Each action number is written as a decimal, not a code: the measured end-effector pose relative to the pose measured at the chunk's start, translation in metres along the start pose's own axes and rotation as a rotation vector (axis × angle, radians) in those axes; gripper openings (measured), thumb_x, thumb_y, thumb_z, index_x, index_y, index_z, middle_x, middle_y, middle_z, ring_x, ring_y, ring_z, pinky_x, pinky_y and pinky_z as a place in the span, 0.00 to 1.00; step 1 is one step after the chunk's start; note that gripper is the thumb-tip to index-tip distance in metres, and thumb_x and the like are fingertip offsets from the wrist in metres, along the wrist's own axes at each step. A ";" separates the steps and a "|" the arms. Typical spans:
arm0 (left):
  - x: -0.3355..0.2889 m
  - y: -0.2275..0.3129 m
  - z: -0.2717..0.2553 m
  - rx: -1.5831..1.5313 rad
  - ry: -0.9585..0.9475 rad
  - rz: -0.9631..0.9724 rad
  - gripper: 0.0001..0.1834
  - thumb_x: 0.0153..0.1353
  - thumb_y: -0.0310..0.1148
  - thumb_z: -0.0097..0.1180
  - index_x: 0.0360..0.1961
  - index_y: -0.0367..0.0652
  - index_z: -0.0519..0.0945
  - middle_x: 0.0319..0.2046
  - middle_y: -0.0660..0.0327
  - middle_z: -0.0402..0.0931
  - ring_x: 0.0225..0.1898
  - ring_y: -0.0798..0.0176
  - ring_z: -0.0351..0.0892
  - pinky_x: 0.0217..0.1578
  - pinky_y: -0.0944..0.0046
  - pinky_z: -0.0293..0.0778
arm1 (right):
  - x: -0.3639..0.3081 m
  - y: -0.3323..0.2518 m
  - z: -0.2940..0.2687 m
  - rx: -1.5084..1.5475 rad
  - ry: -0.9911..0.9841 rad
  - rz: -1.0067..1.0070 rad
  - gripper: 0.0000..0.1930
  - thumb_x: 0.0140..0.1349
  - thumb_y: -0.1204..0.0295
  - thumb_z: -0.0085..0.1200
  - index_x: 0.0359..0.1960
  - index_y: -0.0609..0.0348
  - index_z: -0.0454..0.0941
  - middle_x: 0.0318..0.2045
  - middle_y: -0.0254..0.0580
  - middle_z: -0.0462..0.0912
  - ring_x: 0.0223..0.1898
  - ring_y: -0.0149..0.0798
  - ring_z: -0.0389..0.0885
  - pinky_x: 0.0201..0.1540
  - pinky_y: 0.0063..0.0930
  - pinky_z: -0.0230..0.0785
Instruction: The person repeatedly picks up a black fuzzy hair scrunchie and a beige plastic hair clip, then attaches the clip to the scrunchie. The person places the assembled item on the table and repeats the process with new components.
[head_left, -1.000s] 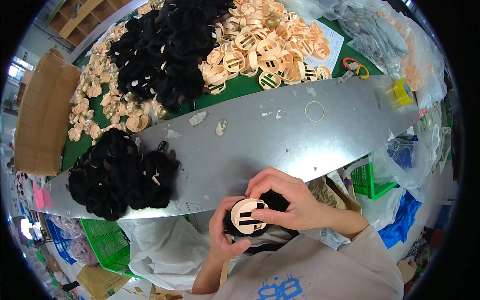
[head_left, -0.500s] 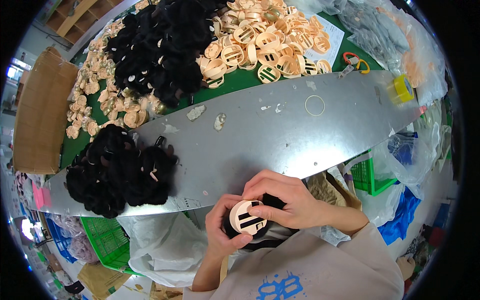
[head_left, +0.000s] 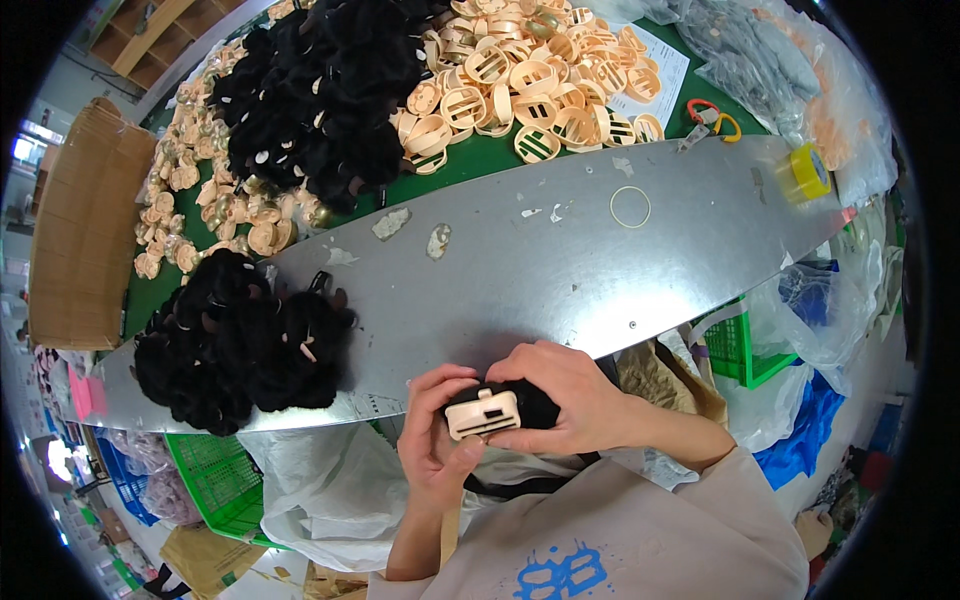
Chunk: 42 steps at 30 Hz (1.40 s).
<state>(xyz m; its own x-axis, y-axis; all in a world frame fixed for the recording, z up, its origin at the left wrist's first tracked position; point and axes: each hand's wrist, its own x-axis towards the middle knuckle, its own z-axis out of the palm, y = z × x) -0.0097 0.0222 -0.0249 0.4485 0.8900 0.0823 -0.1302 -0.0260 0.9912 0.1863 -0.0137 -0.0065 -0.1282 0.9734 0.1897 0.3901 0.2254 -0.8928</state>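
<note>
At the table's near edge, I hold a black furry piece (head_left: pixel 530 400) with a beige plastic slotted part (head_left: pixel 482 414) set against it. The plastic part is turned side-on, showing a narrow slot and a small square opening. My right hand (head_left: pixel 575 400) is closed round the furry piece, thumb below and fingers over the top. My left hand (head_left: pixel 432 435) curls about the left end of the plastic part, its thumb near the lower edge. Part of the furry piece is hidden by my right hand.
A black furry pile (head_left: pixel 250 345) lies left on the grey metal tabletop (head_left: pixel 520 270). Behind are a larger black pile (head_left: pixel 330 90), beige plastic parts (head_left: pixel 535 80) and beige-and-gold pieces (head_left: pixel 185 170). Scissors (head_left: pixel 712 122) and yellow tape (head_left: pixel 808 174) lie right. Green baskets (head_left: pixel 215 485) stand below.
The plastic part has tipped from its round slotted face to its side. My right hand has shifted to grip the furry piece, and my left fingers have moved up slightly.
</note>
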 end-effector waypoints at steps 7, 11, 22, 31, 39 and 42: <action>0.008 0.008 0.009 -0.037 0.274 -0.044 0.24 0.69 0.39 0.37 0.22 0.32 0.75 0.30 0.49 0.75 0.36 0.59 0.73 0.41 0.63 0.68 | -0.001 -0.001 0.022 -0.315 0.128 -0.297 0.19 0.46 0.62 0.67 0.38 0.57 0.81 0.30 0.35 0.74 0.32 0.37 0.74 0.37 0.32 0.65; 0.006 0.002 0.020 -0.156 0.375 0.010 0.28 0.70 0.38 0.35 0.14 0.34 0.70 0.18 0.54 0.69 0.24 0.60 0.69 0.29 0.62 0.67 | -0.006 -0.004 0.042 -0.221 0.210 -0.321 0.18 0.46 0.61 0.68 0.33 0.58 0.80 0.26 0.35 0.73 0.26 0.37 0.71 0.30 0.29 0.63; 0.003 0.004 0.027 -0.098 0.283 0.029 0.36 0.76 0.46 0.31 0.09 0.40 0.62 0.09 0.61 0.61 0.13 0.67 0.56 0.16 0.67 0.57 | -0.009 -0.004 0.052 -0.152 0.310 -0.398 0.12 0.38 0.66 0.66 0.18 0.57 0.75 0.15 0.32 0.69 0.15 0.32 0.65 0.20 0.24 0.55; 0.007 0.008 0.022 -0.195 0.221 -0.014 0.33 0.75 0.42 0.37 0.10 0.37 0.66 0.11 0.60 0.65 0.13 0.67 0.62 0.17 0.68 0.58 | -0.013 -0.011 0.055 -0.111 0.303 -0.272 0.12 0.44 0.66 0.65 0.20 0.55 0.74 0.18 0.35 0.71 0.19 0.37 0.66 0.23 0.28 0.58; 0.022 0.000 0.012 0.084 0.330 -0.025 0.30 0.73 0.51 0.29 0.26 0.36 0.72 0.22 0.56 0.70 0.24 0.62 0.71 0.29 0.66 0.68 | 0.006 0.008 0.038 0.015 0.325 -0.092 0.11 0.49 0.65 0.65 0.26 0.58 0.77 0.23 0.37 0.76 0.25 0.42 0.73 0.31 0.33 0.65; 0.015 0.008 0.009 0.434 0.370 0.267 0.20 0.64 0.45 0.51 0.39 0.34 0.74 0.35 0.54 0.75 0.34 0.59 0.75 0.41 0.63 0.71 | 0.004 0.011 0.031 0.244 0.403 0.210 0.09 0.57 0.68 0.61 0.29 0.59 0.76 0.24 0.38 0.75 0.25 0.35 0.71 0.30 0.28 0.63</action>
<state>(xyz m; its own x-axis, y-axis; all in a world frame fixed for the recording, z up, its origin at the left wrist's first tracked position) 0.0038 0.0314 -0.0153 0.1044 0.9238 0.3685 0.2105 -0.3826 0.8996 0.1614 -0.0089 -0.0280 0.3103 0.9458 0.0959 0.1397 0.0544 -0.9887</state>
